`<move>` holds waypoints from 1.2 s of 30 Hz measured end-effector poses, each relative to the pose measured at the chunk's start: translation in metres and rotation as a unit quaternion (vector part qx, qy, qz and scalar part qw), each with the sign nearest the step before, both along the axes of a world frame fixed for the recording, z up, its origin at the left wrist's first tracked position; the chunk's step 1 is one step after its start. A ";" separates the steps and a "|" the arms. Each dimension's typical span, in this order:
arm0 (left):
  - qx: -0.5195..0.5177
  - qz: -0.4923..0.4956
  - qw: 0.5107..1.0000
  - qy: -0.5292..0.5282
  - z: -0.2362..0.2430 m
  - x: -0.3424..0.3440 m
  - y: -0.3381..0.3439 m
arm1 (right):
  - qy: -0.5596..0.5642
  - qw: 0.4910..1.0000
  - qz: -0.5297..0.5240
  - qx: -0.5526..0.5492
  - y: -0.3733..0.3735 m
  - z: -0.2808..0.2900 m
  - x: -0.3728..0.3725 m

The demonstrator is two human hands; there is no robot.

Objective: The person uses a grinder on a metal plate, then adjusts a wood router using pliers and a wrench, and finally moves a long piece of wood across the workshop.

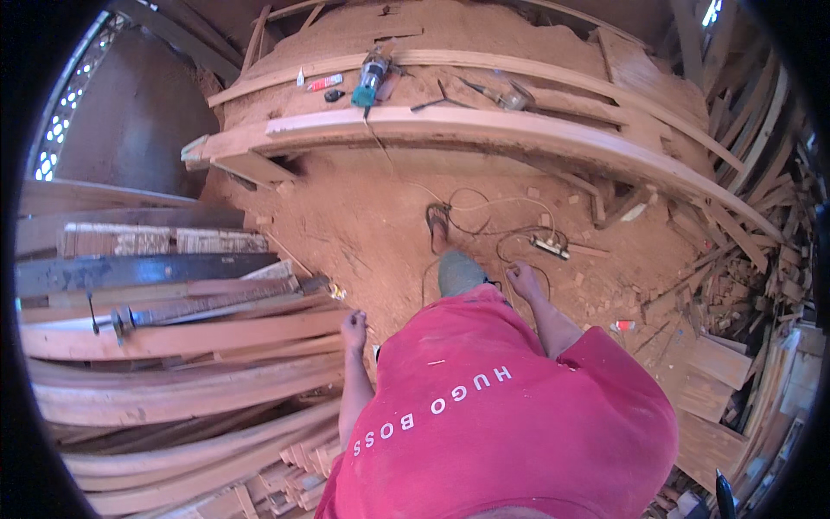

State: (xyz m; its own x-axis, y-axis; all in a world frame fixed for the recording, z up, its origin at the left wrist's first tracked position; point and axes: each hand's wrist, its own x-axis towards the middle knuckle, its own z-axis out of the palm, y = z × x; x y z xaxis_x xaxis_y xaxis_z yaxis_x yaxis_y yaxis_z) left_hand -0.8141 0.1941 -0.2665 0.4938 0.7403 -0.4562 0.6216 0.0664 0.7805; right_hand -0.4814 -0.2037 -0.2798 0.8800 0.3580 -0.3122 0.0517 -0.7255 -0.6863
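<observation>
My left hand (354, 331) hangs at my left side, near the ends of the stacked boards (181, 336). Its fingers are curled in; whether something thin is held there is too small to make out. My right hand (523, 280) hangs low on the right, fingers curled, with nothing visible in it. Neither hand touches the workbench (450, 118) ahead. On that bench lie a teal and silver power tool (372, 78), a red and white tube (325, 83), a small black object (335, 96) and a dark three-armed tool (442, 97).
A power strip (549, 248) with looping cables lies on the sawdust-covered floor (337, 208), close to my sandalled foot (438, 227). A clamp (122, 322) rests across the boards at left. Scrap wood (782, 259) is heaped along the right side. A red and white item (622, 326) lies on the floor.
</observation>
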 end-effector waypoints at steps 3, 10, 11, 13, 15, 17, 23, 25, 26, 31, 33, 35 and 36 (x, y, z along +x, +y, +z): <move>0.030 -0.017 0.997 0.063 -0.035 0.022 0.025 | -0.010 0.999 -0.026 0.024 0.074 0.002 0.066; 0.005 0.037 0.996 0.075 -0.032 0.098 0.111 | -0.150 0.984 0.003 0.092 0.271 0.091 0.254; 0.003 0.060 0.997 0.043 -0.035 0.111 0.129 | -0.165 0.981 0.022 0.099 0.292 0.098 0.280; 0.008 0.088 0.996 -0.024 -0.038 0.140 0.162 | -0.192 0.976 0.022 0.100 0.335 0.109 0.327; 0.012 0.055 0.998 -0.020 -0.025 0.201 0.196 | -0.232 0.972 0.015 0.022 0.357 0.085 0.378; 0.029 -0.011 0.999 0.034 0.012 0.277 0.229 | -0.213 0.975 -0.005 -0.058 0.358 0.069 0.410; -0.015 -0.039 0.999 0.006 0.043 0.408 0.353 | -0.104 0.965 0.071 -0.228 0.387 0.034 0.436; -0.017 -0.077 0.997 -0.014 0.053 0.453 0.385 | -0.112 0.960 0.088 -0.242 0.389 0.035 0.438; -0.016 -0.097 0.995 -0.029 0.061 0.489 0.402 | -0.095 0.955 0.105 -0.260 0.394 0.041 0.449; -0.022 -0.313 0.948 -0.052 0.071 0.626 0.449 | -0.084 0.931 0.156 -0.318 0.411 0.053 0.454; -0.081 -0.353 0.931 -0.035 0.065 0.674 0.449 | -0.111 0.940 0.117 -0.299 0.416 0.062 0.449; -0.168 -0.340 0.925 0.019 0.062 0.706 0.441 | -0.138 0.952 0.052 -0.268 0.438 0.131 0.446; -0.212 -0.323 0.921 0.041 0.058 0.721 0.436 | -0.157 0.962 -0.009 -0.222 0.441 0.146 0.437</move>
